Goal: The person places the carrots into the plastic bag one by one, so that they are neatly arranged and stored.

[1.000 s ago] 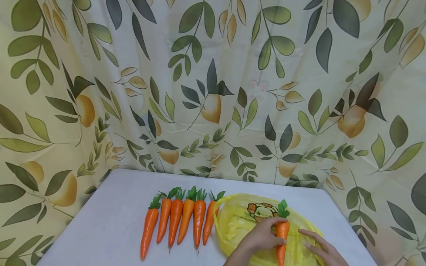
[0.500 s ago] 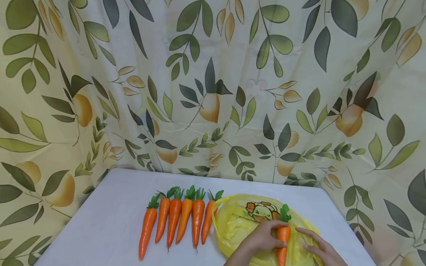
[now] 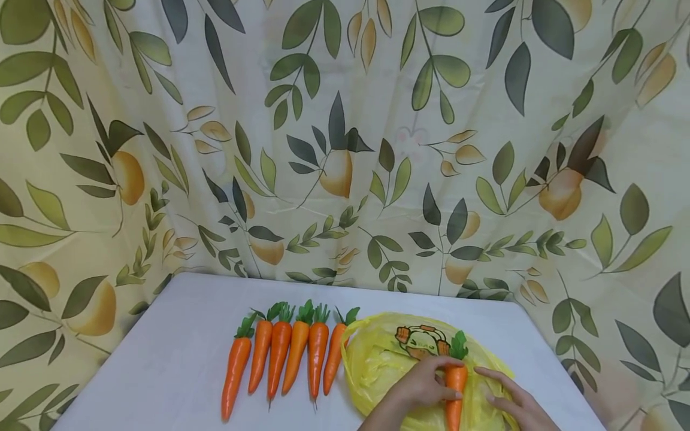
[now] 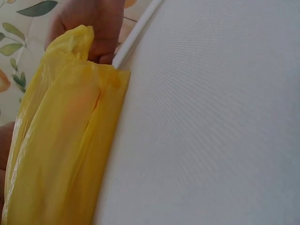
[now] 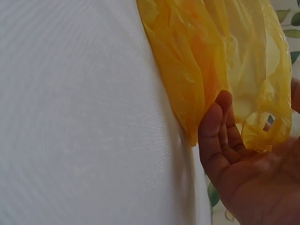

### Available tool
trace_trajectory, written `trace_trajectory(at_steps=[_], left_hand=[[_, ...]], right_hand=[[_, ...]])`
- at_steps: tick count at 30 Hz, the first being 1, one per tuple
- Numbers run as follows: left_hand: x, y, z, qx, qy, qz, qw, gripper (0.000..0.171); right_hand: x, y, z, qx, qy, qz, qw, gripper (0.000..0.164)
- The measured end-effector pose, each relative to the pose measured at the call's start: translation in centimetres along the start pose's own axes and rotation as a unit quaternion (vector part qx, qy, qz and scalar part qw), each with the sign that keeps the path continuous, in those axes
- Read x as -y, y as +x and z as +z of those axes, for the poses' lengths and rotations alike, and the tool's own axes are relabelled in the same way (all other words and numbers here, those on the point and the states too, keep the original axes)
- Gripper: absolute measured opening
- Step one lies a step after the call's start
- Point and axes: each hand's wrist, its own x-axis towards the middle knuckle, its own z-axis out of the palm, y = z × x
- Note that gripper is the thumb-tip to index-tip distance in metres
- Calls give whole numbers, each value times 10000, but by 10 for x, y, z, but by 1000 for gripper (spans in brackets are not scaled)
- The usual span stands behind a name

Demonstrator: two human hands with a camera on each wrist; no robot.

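My left hand [image 3: 438,381] grips an orange toy carrot [image 3: 456,389] with a green top and holds it over a flat yellow plastic bag [image 3: 383,359] on the white table [image 3: 172,359]. Just right of the carrot, my right hand [image 3: 507,398] rests on the bag with its fingers stretched out. In the right wrist view the right hand [image 5: 229,150] lies palm up, loosely bent, at the edge of the yellow bag [image 5: 201,61]. The left wrist view shows the yellow bag [image 4: 61,140] as a folded strip on the table.
Several more toy carrots [image 3: 280,356] lie side by side in a row left of the bag, tops pointing away from me. A leaf-and-pear printed curtain [image 3: 345,149] hangs behind and around the table. The table's right edge [image 3: 560,383] is close to my right hand.
The carrot in my left hand has slid slightly toward me over the bag. The right hand stays on the bag. The row of carrots has not moved.
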Motion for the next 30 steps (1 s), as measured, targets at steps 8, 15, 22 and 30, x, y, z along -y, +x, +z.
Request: trace_trajectory(at_steps=[8, 15, 22, 30], left_hand=[[0, 1, -4, 57, 149, 60, 9999, 51], [0, 3, -7, 230, 154, 57, 9996, 51], [-4, 2, -14, 293, 19, -182, 9994, 47], [-10, -1, -26, 440, 289, -287, 9982, 45]], right_hand=[[-2, 1, -1, 148, 95, -39, 9998, 62], [-3, 1, -4, 211, 52, -110, 9997, 61], [-5, 2, -4, 250, 118, -120, 9995, 60], [-6, 4, -5, 17, -374, -122, 9992, 61]])
